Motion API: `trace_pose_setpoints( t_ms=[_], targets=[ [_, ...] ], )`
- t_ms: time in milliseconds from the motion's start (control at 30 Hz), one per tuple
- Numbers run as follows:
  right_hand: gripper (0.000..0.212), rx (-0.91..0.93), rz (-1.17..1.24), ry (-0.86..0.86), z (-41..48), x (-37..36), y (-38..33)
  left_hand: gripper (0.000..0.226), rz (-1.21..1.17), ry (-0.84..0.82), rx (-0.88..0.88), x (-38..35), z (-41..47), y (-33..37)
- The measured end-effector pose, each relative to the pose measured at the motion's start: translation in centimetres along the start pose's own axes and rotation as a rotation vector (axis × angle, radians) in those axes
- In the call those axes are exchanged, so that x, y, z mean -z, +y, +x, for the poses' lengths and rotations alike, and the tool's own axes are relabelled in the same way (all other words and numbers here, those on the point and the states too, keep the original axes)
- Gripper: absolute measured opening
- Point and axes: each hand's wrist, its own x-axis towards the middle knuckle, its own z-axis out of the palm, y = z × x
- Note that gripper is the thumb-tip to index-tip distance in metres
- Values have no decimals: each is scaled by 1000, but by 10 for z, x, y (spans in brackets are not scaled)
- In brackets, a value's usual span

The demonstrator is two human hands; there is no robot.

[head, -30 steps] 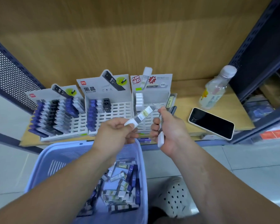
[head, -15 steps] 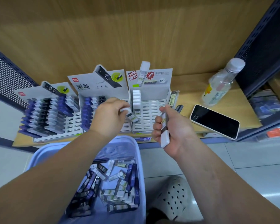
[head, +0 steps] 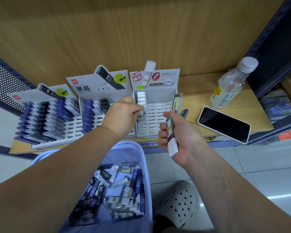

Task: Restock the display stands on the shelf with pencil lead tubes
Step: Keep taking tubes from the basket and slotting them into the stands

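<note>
Three white display stands sit in a row on the wooden shelf. My left hand [head: 123,111] pinches a white-capped lead tube [head: 141,115] at a slot in the left column of the right stand [head: 160,113], below a row of white caps [head: 141,99]. My right hand [head: 178,133] grips another clear tube with a white cap [head: 171,137], upright in front of that stand. The left stand [head: 45,115] is nearly full of blue, black and white tubes. The middle stand [head: 97,111] is partly filled.
A blue basket [head: 124,153] holding several loose tubes sits below my arms. One tube [head: 176,102] leans on the right stand's side. A phone [head: 225,123] and a clear bottle [head: 230,84] lie on the shelf at right. Dark shelf uprights flank both sides.
My left hand took a tube away from my right hand, carried it forward and lowered it to the right stand's left column. My right hand stayed in place with its tube.
</note>
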Motion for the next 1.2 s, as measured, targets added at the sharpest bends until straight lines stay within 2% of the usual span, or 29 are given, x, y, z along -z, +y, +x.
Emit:
trace_pose_setpoints(
  t_ms=[367, 500, 767, 867, 1067, 1133, 1200],
  targets=[
    [23, -50, -80, -117, -10, -7, 0, 19, -33, 7, -10, 3, -4, -1],
    [22, -47, -98, -106, -11, -8, 0, 14, -32, 18, 20, 4, -1, 4],
    [20, -42, -69, -60, -8, -6, -2, 10, 97, -108, -136, -5, 10, 0],
    [20, -45, -70, -46, -6, -6, -2, 13, 109, -106, -127, -12, 11, -1],
    [21, -60, -80, -137, -8, -5, -3, 11, -40, 19, 9, -6, 1, 9],
    [23, -71, -127, -192, -10, -5, -5, 14, -272, 93, 260, 6, 1, 24],
    [28, -84, -234, -247, -13, -5, -5, 16, -708, 75, 622, 18, 3, 40]
  ],
)
